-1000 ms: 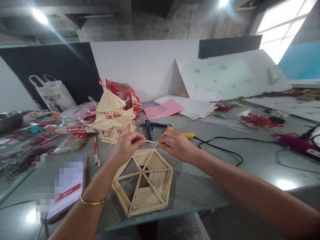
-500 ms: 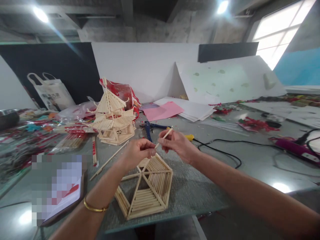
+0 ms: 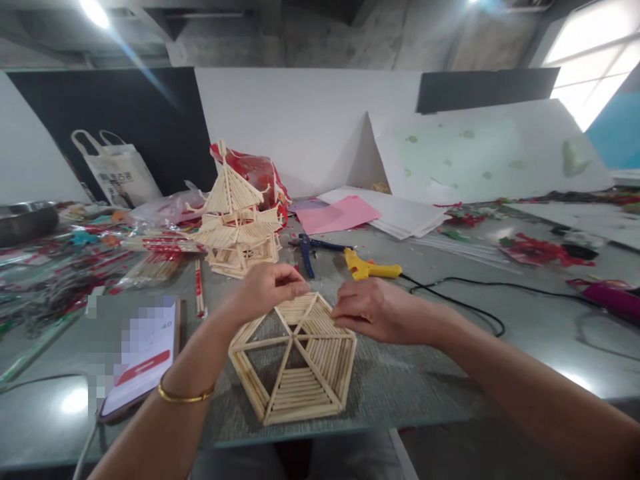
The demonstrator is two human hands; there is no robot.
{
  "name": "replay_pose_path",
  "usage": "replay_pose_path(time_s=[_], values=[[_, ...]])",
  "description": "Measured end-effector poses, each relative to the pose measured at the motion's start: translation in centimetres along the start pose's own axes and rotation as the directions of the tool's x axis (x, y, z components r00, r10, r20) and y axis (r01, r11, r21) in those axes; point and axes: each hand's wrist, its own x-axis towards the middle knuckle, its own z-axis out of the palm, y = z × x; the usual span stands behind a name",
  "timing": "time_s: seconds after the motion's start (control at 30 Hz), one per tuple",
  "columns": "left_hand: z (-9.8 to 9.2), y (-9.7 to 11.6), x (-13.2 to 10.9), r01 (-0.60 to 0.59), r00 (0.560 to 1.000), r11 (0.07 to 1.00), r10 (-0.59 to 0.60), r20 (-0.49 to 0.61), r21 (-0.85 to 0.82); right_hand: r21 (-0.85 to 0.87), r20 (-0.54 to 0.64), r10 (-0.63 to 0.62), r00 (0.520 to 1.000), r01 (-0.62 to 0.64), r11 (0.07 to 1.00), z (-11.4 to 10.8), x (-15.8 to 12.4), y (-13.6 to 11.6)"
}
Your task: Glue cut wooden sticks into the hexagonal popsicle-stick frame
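Note:
A hexagonal frame of wooden sticks [image 3: 320, 383] lies flat near the table's front edge, with spokes meeting in the middle. Several of its wedges are filled with rows of sticks; the left ones show gaps. My left hand [image 3: 273, 288] is at the frame's far left edge, thumb and fingers pinched together. At the upper right edge is my right hand [image 3: 369, 310], its fingers closed and pointing down by the rim. Whatever either pinch holds is hidden. A pagoda model made of sticks [image 3: 237, 230] stands behind my left hand.
A yellow glue gun [image 3: 370, 267] with a black cord and blue cutting pliers [image 3: 313, 250] lie beyond my hands. A phone [image 3: 145, 363] rests at left, near bundled sticks [image 3: 155, 267]. Pink paper [image 3: 340, 215] lies at the back.
My hands have moved apart, the right one down to the frame's upper right edge. The short stick seen between them is no longer visible. The glue gun now shows more fully.

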Motion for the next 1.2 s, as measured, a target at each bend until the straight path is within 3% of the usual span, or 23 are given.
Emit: replay_pose_path(time_s=[0.07, 0.13, 0.4, 0.73, 1.2], values=[[-0.3, -0.2, 0.1, -0.010, 0.993, 1.000, 0.006, -0.116, -0.027, 0.111, 0.063, -0.025, 0.998, 0.018, 0.994, -0.3, -0.1, -0.7], [-0.3, -0.3, 0.1, -0.001, 0.987, 0.998, -0.010, -0.163, -0.071, 0.166, 0.105, -0.045, 0.993, 0.027, 0.986, -0.4, -0.1, -1.3], [0.4, -0.6, 0.3, -0.019, 0.995, 0.999, 0.015, -0.103, -0.036, 0.062, 0.214, -0.074, 0.974, 0.062, 0.996, 1.1, 0.2, -2.2], [0.5, -0.5, 0.3, -0.014, 0.997, 1.000, 0.011, -0.079, -0.026, 0.006, 0.219, -0.038, 0.975, 0.037, 0.999, 1.6, 0.3, -2.3], [0.5, -0.2, 0.3, -0.020, 0.997, 0.999, 0.023, -0.075, 0.037, 0.003, 0.187, -0.079, 0.979, 0.080, 0.997, 1.4, 0.4, -2.4]])
